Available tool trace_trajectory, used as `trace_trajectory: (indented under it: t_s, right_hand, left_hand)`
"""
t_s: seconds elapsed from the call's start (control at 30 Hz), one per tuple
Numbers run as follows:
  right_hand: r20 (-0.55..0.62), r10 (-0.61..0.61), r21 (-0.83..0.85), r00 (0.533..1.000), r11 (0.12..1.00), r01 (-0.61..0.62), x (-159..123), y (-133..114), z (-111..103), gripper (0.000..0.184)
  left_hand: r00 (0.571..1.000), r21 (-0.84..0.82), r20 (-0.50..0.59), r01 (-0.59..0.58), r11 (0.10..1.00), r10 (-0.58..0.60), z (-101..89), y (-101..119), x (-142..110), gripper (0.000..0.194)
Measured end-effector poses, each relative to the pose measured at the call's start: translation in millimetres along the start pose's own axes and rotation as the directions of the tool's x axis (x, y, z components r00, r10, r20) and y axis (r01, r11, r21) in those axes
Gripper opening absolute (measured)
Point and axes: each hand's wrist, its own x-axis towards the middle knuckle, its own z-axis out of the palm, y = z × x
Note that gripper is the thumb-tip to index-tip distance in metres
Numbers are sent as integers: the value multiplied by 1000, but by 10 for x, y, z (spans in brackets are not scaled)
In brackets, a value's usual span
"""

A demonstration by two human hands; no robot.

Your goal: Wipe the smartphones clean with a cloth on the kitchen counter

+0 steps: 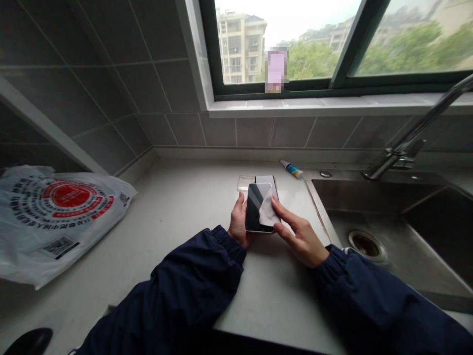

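My left hand (pixel 239 222) is closed around the left edge and underside of a smartphone (pixel 253 209), its dark screen facing up. Against the screen's right half lies a pale cleaning cloth (pixel 267 213) with a zigzag edge. My right hand (pixel 299 234) pinches this cloth between thumb and fingers, pressing it on the glass. Just behind the phone, a clear phone case (pixel 243 183) and a flat dark-edged item with a pale face (pixel 266 179) rest on the counter, both partly covered by the phone.
The white counter (pixel 192 197) runs to a tiled wall below the window. A white plastic bag (pixel 74 217) with red print stands at left. Near the sink (pixel 369 224) lies a small blue-and-white tube (pixel 291 168). A metal faucet (pixel 384 160) rises behind the sink.
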Motion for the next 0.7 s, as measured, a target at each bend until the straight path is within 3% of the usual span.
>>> trace_trajectory:
  t_s: [0.3,0.5,0.6,0.7]
  right_hand:
    - [-74,33,-94,997,995,-40,44,61,-1,70]
    - [-208,22,-303,978,949,-86,67,121,-56,59]
    - [-200,-14,-439,980,895,-77,72,133,-81,57]
    - [-156,-34,-509,987,859,-51,73,121,-86,54]
  left_hand:
    - [972,45,115,202,978,-206,-47,31,-40,73]
    - [888,173,304,306,936,-346,-139,22,-21,84]
    - [873,131,340,325,937,-350,-172,12,-13,83]
    - [878,112,310,348,931,-366,-145,14,-23,82]
